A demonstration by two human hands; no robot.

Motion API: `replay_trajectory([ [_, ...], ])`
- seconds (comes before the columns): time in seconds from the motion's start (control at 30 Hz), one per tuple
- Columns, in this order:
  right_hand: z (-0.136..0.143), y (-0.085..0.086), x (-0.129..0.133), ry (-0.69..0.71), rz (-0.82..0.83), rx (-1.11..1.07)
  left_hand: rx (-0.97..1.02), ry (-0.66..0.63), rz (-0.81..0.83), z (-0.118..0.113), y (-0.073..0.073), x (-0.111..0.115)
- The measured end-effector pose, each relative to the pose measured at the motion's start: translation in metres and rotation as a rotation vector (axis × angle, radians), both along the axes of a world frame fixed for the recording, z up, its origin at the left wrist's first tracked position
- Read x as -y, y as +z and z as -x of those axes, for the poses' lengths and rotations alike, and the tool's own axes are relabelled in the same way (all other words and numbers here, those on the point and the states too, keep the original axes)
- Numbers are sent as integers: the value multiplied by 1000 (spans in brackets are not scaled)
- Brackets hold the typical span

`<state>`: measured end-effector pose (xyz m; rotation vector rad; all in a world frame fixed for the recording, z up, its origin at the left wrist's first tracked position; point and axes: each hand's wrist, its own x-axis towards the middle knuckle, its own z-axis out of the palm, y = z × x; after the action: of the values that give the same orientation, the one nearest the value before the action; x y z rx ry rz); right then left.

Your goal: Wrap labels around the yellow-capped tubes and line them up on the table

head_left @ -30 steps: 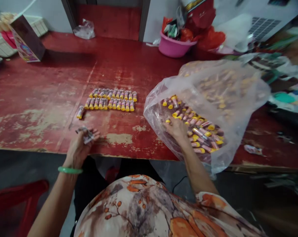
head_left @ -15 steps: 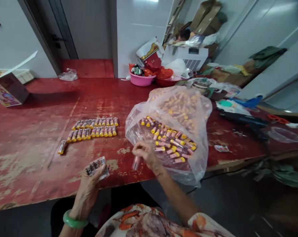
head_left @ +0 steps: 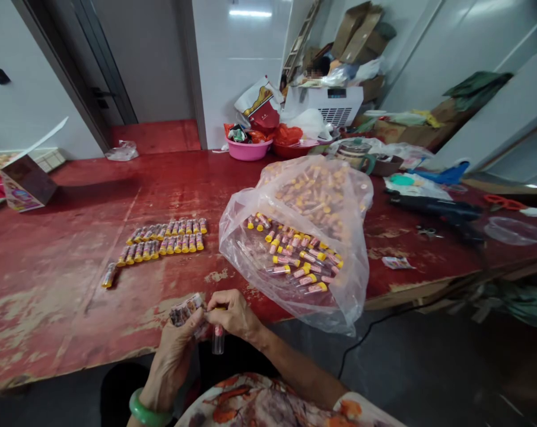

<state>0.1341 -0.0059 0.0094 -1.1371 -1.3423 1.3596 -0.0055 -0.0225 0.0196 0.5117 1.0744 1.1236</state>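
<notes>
Plastic tube (head_left: 218,343): right grip (head_left: 235,314) hides top.

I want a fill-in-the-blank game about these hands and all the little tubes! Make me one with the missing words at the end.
The bracelet is ____.
The tubes inside the plastic bag have ____ caps.
The right hand holds a clear tube, while the printed papers are in the ____ hand.
Beside the bag, more tubes lie in ____ rows, plus one on its own.

Missing words: green; yellow; left; two.
</notes>
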Motion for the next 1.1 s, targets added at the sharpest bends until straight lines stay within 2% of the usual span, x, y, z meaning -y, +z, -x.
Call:
replay_trajectory([
  [0.2,-3,3,0,58,114,-14,-2,21,60,1,6,3],
  [0.33,-2,2,1,91,101,-22,-20,10,45,6,3,5],
  [0.47,-5,5,1,112,79,-18,31,60,7,8,-3,3],
  [0.67,-31,15,6,107,-129,17,24,193,23,7,0,2],
  [0.83,-50,10,18,170,-240,-64,120,265,20,0,11,6],
  [0.93,-48,6,23,105,-388,-32,178,299,74,-2,11,6],
  [1.1,-34,2,27,-46,-650,177,269,312,174,-2,6,5],
])
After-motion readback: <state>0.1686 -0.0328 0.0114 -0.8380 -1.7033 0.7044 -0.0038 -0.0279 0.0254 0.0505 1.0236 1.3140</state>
